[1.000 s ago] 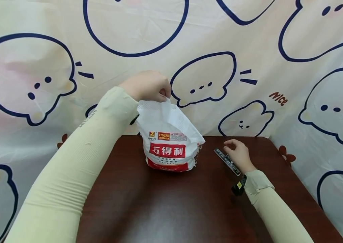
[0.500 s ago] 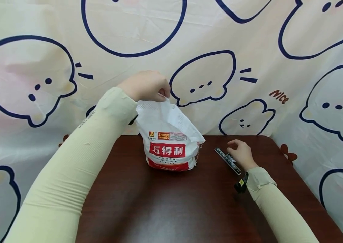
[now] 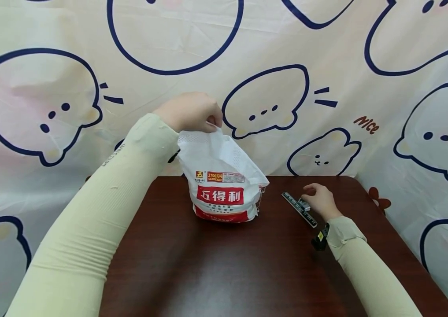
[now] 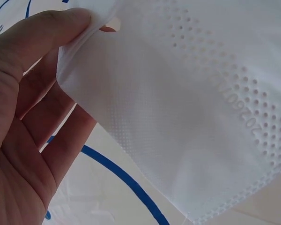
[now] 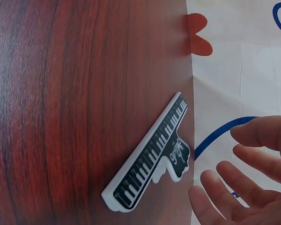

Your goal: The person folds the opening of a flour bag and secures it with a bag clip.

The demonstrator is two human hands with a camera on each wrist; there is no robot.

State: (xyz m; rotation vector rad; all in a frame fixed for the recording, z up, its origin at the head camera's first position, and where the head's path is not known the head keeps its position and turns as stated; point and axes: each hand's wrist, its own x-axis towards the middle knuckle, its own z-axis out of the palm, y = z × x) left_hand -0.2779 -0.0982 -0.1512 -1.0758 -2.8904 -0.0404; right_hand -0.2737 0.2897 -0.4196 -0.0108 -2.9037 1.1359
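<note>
A white bag [image 3: 220, 176] with red printed labels stands on the dark brown table. My left hand [image 3: 190, 110] pinches its top edge between thumb and fingers and holds it up. In the left wrist view the other fingers lie behind the white perforated material [image 4: 145, 84]. To the right of the bag lies a long clip [image 5: 147, 154] patterned like piano keys, with a black and white handle on one side. Just right of this clip my right hand [image 3: 320, 201] hovers with fingers loosely bent, holding nothing. The bag's inside is hidden.
The brown table [image 3: 224, 273] reaches back to a cream cloth backdrop [image 3: 259, 35] with blue cartoon outlines. More cloth runs along the table's right edge. A black device [image 3: 320, 240] sits at the right wrist.
My right hand has moved a little to the right, off the clip, and the clip's handle now shows more. The left hand still holds the bag in the same place.
</note>
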